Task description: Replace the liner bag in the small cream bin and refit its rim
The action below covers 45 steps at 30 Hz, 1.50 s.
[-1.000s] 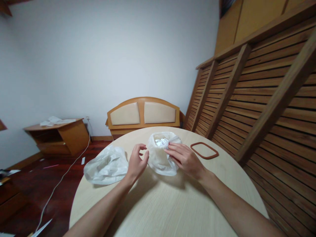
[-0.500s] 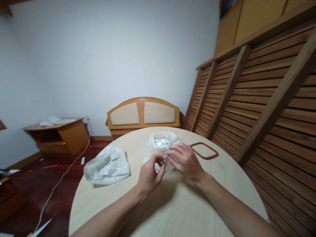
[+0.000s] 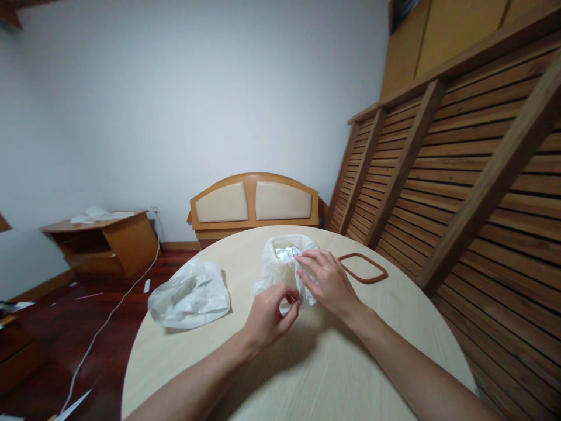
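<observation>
A container wrapped in a thin white plastic bag [image 3: 280,266] stands on the round pale wooden table [image 3: 307,362], with something shiny and silver showing at its open top. My left hand [image 3: 269,316] pinches the bag's lower edge at the front, fingers closed on the plastic. My right hand [image 3: 326,280] lies on the bag's right side, fingers curled and holding the plastic near the rim.
A second crumpled white plastic bag [image 3: 190,295] lies on the table's left part. A brown rounded-rectangle ring [image 3: 363,267] lies at the right. Behind stand a wooden headboard [image 3: 254,202], a slatted wooden frame [image 3: 460,175] and a low cabinet [image 3: 103,240]. A cable [image 3: 109,316] runs across the floor.
My left hand moved from the bag's left side to its front lower edge and pinched the plastic. The bag's lower part has been pulled down and bunched. My right hand shifted slightly upward.
</observation>
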Motion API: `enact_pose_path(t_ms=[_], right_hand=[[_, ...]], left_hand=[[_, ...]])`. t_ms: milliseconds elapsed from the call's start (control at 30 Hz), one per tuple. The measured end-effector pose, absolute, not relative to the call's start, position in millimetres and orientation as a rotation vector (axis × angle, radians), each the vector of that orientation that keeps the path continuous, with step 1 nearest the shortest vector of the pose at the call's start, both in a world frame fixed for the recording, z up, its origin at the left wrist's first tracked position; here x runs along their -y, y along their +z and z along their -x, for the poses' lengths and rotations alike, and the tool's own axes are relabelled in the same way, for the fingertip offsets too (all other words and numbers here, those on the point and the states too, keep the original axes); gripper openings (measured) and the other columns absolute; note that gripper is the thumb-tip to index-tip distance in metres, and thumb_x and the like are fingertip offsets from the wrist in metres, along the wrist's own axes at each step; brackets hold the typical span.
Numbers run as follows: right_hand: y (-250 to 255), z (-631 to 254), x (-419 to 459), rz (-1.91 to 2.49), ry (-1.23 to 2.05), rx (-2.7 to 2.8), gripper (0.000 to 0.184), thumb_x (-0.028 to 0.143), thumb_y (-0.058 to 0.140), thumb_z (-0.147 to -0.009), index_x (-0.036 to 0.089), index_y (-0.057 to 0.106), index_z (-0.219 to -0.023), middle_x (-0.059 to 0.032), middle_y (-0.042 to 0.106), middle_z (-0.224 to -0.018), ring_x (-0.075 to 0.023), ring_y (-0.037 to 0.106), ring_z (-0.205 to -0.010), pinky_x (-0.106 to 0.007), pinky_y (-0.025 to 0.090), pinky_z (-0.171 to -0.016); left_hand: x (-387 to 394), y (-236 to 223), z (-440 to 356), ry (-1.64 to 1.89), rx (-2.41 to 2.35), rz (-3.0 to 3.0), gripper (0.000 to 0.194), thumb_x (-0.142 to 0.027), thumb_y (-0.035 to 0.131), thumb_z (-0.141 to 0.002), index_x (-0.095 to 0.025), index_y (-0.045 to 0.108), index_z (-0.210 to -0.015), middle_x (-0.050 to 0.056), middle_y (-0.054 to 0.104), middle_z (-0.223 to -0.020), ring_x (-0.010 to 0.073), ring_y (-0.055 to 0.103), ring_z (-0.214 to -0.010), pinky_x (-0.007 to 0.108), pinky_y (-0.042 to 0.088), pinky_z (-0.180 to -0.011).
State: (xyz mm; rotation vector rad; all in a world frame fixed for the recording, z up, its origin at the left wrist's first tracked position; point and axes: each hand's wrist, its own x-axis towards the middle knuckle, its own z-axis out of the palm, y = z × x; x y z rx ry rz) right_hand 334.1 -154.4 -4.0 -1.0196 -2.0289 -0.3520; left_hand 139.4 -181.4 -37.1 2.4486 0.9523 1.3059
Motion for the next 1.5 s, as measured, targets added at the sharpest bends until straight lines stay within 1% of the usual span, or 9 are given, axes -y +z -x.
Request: enact_pose_path(t_ms=[367, 533, 600, 667, 767, 967, 1167, 1367, 1500], right_hand=[[-9, -340, 141, 0.976, -0.334, 2.018, 0.023, 0.015, 0.052, -0.099, 0.021, 0.066, -0.116, -0.0078, 0.069, -0.108, -0.0263, 0.058, -0.107, -0.044, 0.048, -0.094], [-9, -355, 130, 0.910, -0.306, 2.058, 0.025, 0.016, 0.050, -0.100, 0.024, 0.065, -0.118, -0.0075, 0.068, -0.108, -0.0266, 0.058, -0.104, -0.044, 0.051, -0.092], [-8, -364, 126, 0.906, -0.319, 2.057, 0.025, 0.016, 0.051, -0.099, 0.025, 0.065, -0.118, -0.0077, 0.067, -0.107, -0.0272, 0.058, -0.103, -0.045, 0.051, -0.091], [-8, -372, 122, 0.895, -0.323, 2.071, 0.024, 0.016, 0.051, -0.099, 0.024, 0.065, -0.116, -0.0080, 0.067, -0.106, -0.0274, 0.058, -0.104, -0.046, 0.051, -0.091], [-8, -386, 116, 0.849, -0.336, 2.101, 0.021, 0.015, 0.051, -0.098, 0.023, 0.064, -0.113, -0.0085, 0.066, -0.105, -0.0277, 0.058, -0.104, -0.046, 0.051, -0.092], [-12, -407, 105, 0.795, -0.365, 2.091, 0.019, 0.015, 0.048, -0.099, 0.021, 0.062, -0.110, -0.0109, 0.066, -0.107, -0.0288, 0.059, -0.107, -0.050, 0.051, -0.094], [-13, -413, 102, 0.792, -0.341, 2.093, 0.018, 0.016, 0.050, -0.098, 0.022, 0.062, -0.110, -0.0102, 0.067, -0.109, -0.0290, 0.059, -0.111, -0.052, 0.050, -0.098], [-13, -414, 101, 0.796, -0.354, 2.095, 0.018, 0.017, 0.051, -0.097, 0.021, 0.064, -0.109, -0.0109, 0.068, -0.109, -0.0294, 0.060, -0.112, -0.053, 0.050, -0.098], [-13, -415, 101, 0.804, -0.337, 2.093, 0.019, 0.018, 0.051, -0.096, 0.022, 0.065, -0.109, -0.0110, 0.068, -0.108, -0.0297, 0.060, -0.112, -0.053, 0.051, -0.097]], left_hand=[[172, -27, -130, 1.377, -1.035, -2.217, 0.010, -0.028, 0.056, -0.091, -0.019, 0.060, -0.093, 0.003, 0.071, -0.084, 0.0139, 0.065, -0.071, 0.022, 0.045, -0.057], [145, -24, -107, 1.485, -1.216, -1.976, 0.024, -0.038, 0.048, -0.095, -0.019, 0.057, -0.083, 0.000, 0.063, -0.067, 0.0141, 0.060, -0.061, 0.023, 0.043, -0.056], [132, -27, -97, 1.382, -1.373, -1.948, 0.027, -0.039, 0.045, -0.095, -0.019, 0.056, -0.082, 0.000, 0.064, -0.067, 0.0148, 0.061, -0.061, 0.024, 0.044, -0.059], [122, -33, -89, 1.140, -1.595, -2.015, 0.026, -0.037, 0.044, -0.094, -0.019, 0.059, -0.082, 0.002, 0.068, -0.071, 0.0162, 0.063, -0.065, 0.025, 0.043, -0.061], [117, -45, -85, 0.952, -1.712, -2.058, 0.020, -0.035, 0.056, -0.088, -0.019, 0.064, -0.079, 0.006, 0.073, -0.078, 0.0196, 0.066, -0.071, 0.027, 0.042, -0.064], [121, -65, -100, 0.801, -1.713, -2.089, 0.022, -0.037, 0.059, -0.090, -0.020, 0.067, -0.101, 0.007, 0.078, -0.095, 0.0213, 0.071, -0.083, 0.028, 0.044, -0.068], [124, -73, -118, 0.829, -1.673, -2.145, 0.028, -0.042, 0.064, -0.088, -0.021, 0.063, -0.107, 0.002, 0.078, -0.088, 0.0202, 0.072, -0.080, 0.027, 0.043, -0.067], [125, -76, -126, 0.776, -1.647, -2.188, 0.029, -0.024, 0.065, -0.084, -0.022, 0.058, -0.112, -0.001, 0.077, -0.087, 0.0175, 0.071, -0.080, 0.025, 0.042, -0.067], [124, -75, -122, 0.701, -1.728, -2.205, 0.029, -0.021, 0.061, -0.083, -0.023, 0.058, -0.112, -0.001, 0.077, -0.087, 0.0174, 0.071, -0.079, 0.024, 0.040, -0.065]])
